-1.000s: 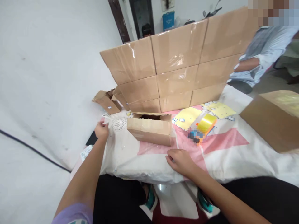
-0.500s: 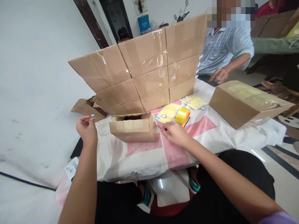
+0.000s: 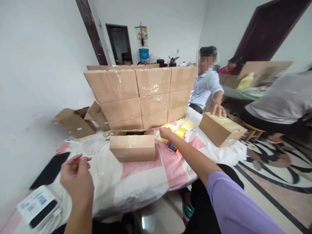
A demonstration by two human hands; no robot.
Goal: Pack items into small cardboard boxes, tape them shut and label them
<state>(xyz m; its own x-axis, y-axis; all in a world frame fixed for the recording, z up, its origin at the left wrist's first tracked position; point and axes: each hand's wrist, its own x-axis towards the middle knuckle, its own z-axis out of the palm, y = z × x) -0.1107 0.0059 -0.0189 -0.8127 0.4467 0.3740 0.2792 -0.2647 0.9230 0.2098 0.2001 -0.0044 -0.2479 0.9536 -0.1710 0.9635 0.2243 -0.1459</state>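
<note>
My left hand (image 3: 78, 177) hangs near the table's left edge, fingers loosely curled, a small pale label (image 3: 78, 153) at a fingertip; I can't tell whether it's pinched or just stuck there. My right hand (image 3: 165, 133) is bunched closed over the nearer yellow sheet (image 3: 171, 126), and whether it grips anything I can't tell. The tape dispenser (image 3: 180, 132) sits just beyond that wrist; the open carton (image 3: 133, 149) stands between my hands.

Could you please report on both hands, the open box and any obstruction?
Left hand raised, small pale piece at its fingers. Right hand over the nearer yellow sheet. Open box between the hands, untouched. Tape dispenser close by the right wrist.
</note>
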